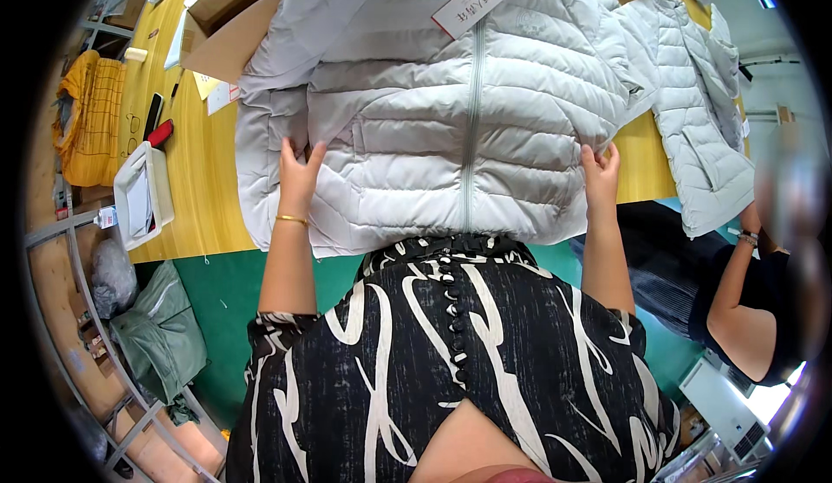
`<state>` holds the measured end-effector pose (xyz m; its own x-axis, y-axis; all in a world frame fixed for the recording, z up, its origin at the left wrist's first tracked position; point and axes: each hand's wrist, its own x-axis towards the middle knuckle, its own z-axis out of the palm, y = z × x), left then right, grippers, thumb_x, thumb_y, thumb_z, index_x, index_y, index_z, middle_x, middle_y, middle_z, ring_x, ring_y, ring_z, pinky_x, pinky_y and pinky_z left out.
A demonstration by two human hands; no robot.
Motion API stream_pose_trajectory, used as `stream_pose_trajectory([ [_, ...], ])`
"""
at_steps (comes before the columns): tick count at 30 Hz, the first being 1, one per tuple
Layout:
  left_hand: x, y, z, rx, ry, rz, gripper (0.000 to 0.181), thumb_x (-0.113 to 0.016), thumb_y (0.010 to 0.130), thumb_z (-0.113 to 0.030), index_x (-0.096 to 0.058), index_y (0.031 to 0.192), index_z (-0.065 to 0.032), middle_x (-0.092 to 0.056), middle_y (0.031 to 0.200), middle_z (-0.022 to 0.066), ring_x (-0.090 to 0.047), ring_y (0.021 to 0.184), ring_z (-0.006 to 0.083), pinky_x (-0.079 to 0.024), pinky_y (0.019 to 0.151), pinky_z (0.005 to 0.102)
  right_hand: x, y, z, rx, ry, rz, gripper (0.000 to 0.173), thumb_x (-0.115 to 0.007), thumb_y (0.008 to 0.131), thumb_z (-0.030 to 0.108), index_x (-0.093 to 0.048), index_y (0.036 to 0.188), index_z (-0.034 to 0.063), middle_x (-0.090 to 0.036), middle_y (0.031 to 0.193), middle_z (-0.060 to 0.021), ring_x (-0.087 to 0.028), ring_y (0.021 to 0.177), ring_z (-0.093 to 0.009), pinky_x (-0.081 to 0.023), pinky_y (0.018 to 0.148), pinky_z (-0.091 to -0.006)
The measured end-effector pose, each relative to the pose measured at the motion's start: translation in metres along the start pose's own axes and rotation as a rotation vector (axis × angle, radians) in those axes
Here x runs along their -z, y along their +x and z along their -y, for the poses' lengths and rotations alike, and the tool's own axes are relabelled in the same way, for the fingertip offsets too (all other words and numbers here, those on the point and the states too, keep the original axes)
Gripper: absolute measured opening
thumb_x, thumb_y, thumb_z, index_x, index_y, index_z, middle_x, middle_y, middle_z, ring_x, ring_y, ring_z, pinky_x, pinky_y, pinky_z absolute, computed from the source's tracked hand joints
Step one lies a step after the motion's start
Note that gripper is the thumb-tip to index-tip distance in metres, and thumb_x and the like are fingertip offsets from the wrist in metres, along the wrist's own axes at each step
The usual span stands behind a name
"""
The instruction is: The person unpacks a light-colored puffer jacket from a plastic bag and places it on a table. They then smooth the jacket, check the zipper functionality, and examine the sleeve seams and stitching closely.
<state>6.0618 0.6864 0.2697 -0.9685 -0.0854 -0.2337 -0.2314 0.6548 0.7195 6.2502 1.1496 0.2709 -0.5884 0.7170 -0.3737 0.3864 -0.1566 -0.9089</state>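
Observation:
A pale grey quilted puffer jacket [416, 177] lies front up before me, its zip [473, 112] done up. A paper hang tag [468, 5] bearing writing rests on its upper front. At the jacket's left side, between body and sleeve, is my left hand [300, 169], thumb and forefinger apart and touching the fabric. Whether it grips the cloth is unclear, since some fingers are hidden. My right hand [601, 167] holds the jacket's right side edge near the pocket, its thumb on top. The hem reaches over the table's near edge to my waist.
The yellow wood-grain table [201, 184] carries an open cardboard box [240, 34], a white plastic bin [166, 187], a red object [160, 133] and eyeglasses [132, 133]. At right, a co-worker's hand [751, 217] touches another grey puffer jacket [689, 112]. A green sack [162, 333] stands lower left.

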Motion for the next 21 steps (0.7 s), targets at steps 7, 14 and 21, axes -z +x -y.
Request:
stream_pose_trajectory([
  [7, -0.036, 0.028, -0.034, -0.154, 0.275, -0.07, 0.073, -0.07, 0.075, -0.044, -0.045, 0.121, 0.0058, -0.056, 0.111, 0.0198, -0.054, 0.103, 0.0265, -0.041, 0.088, 0.032, -0.018, 0.05, 0.004, 0.195, -0.399, -0.27, 0.093, -0.076, 0.067, 0.046, -0.034, 0.13, -0.0086, -0.043, 0.127, -0.0248, -0.043, 0.119, -0.031, -0.035, 0.098, -0.0375],
  [14, -0.027, 0.033, -0.064, 0.039, -0.469, 0.093, 0.04, -0.065, 0.084, -0.032, -0.06, 0.102, 0.0036, -0.064, 0.092, 0.0066, -0.058, 0.084, 0.0134, -0.043, 0.078, 0.024, -0.012, 0.034, 0.038, 0.292, -0.011, -0.218, 0.03, -0.065, 0.084, 0.02, -0.058, 0.101, -0.0037, -0.061, 0.098, -0.0085, -0.056, 0.084, -0.014, -0.045, 0.073, -0.0264],
  [21, -0.014, 0.03, -0.079, 0.03, -0.65, 0.104, 0.027, -0.06, 0.088, -0.018, -0.059, 0.105, 0.0019, -0.063, 0.098, 0.0038, -0.056, 0.087, 0.0095, -0.043, 0.079, 0.0225, -0.001, 0.038, 0.051, 0.254, 0.038, -0.222, 0.029, -0.061, 0.086, 0.012, -0.054, 0.109, -0.0054, -0.059, 0.104, -0.0107, -0.054, 0.094, -0.016, -0.042, 0.084, -0.0281],
])
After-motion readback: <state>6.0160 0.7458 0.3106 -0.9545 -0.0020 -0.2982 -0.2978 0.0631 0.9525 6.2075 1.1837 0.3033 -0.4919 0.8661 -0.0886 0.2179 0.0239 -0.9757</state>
